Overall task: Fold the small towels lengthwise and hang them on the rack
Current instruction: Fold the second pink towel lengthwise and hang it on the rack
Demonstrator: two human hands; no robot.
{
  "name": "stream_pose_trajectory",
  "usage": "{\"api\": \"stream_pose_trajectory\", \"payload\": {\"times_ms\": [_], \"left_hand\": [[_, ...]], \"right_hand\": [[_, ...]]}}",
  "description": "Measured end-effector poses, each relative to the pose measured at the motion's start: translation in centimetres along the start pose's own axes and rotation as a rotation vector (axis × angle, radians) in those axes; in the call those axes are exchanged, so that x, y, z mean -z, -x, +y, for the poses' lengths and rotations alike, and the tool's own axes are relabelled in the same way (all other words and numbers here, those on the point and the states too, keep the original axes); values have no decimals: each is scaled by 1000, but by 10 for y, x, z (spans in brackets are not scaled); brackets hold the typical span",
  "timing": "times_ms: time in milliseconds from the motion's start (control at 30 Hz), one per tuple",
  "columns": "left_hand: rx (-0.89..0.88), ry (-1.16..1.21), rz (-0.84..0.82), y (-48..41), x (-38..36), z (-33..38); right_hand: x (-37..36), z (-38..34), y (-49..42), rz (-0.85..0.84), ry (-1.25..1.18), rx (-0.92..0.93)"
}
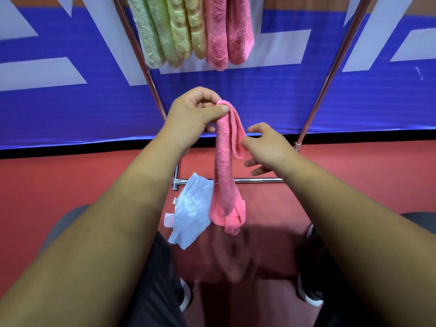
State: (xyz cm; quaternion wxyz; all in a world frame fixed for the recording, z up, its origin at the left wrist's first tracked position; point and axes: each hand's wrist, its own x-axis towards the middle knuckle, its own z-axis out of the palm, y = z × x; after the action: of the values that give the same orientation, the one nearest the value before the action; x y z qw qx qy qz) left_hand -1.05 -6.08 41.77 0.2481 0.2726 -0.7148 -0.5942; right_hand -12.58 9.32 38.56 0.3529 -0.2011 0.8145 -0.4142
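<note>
1. The pink towel [224,161] hangs in the air in front of the person, between the two hands and in front of the rack [330,74]. It is doubled over at the top. One long part drops straight down and ends in a bunched, rolled lump low in the view. A shorter flap hangs beside it on the right.
2. The left hand [188,116] holds the towel at its top fold, thumb pressed against curled fingers with the cloth pinched between them.
3. The right hand [266,147] is lower, at the edge of the short flap. Its thumb tip touches the flap and its fingers are loosely bent. Whether it pinches the cloth or only touches it cannot be told.
4. A crumpled light-blue cloth [193,213] lies just left of the towel's bunched end, over the rack's low chrome crossbar.
5. Higher on the rack, folded towels hang side by side: green towels [151,36] on the left, yellow towels [186,29] in the middle and hung pink towels [226,31] on the right.
6. Behind the rack stands a blue banner [70,109] with white shapes; the red floor [354,180] lies below.
7. The person's dark trousers and one shoe [309,296] show at the bottom.
</note>
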Motion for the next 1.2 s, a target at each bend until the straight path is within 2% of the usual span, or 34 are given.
{"api": "stream_pose_trajectory", "payload": {"times_ms": [133, 267, 433, 567, 633, 700, 767, 833, 1033, 1200], "left_hand": [[9, -22, 2, -3, -1, 0], [14, -56, 30, -7, 2, -1], [24, -95, 90, -11, 9, -1], [7, -104, 139, -10, 13, 1], [-8, -108, 189, -10, 21, 3], [-16, -126, 230, -8, 34, 6], [-32, -108, 248, -3, 46, 9], [-35, -98, 248, 2, 52, 13], [-1, 5, 196, 24, 49, 35], [-77, 218, 202, 39, 38, 74]], "right_hand": [[3, 8, -9, 33, 89, -57], [14, 3, -16, 136, -18, -60], [26, -5, -23, 204, -313, 21], [40, -15, -21, 283, -374, 167], [46, -22, -17, 236, -396, 239], [50, -25, -10, 182, -231, 338], [50, -26, 1, 217, 83, 471], [48, -27, 10, 261, 201, 556], [52, -36, 29, 275, -126, 509], [63, -62, 53, 366, -239, 673]]}}
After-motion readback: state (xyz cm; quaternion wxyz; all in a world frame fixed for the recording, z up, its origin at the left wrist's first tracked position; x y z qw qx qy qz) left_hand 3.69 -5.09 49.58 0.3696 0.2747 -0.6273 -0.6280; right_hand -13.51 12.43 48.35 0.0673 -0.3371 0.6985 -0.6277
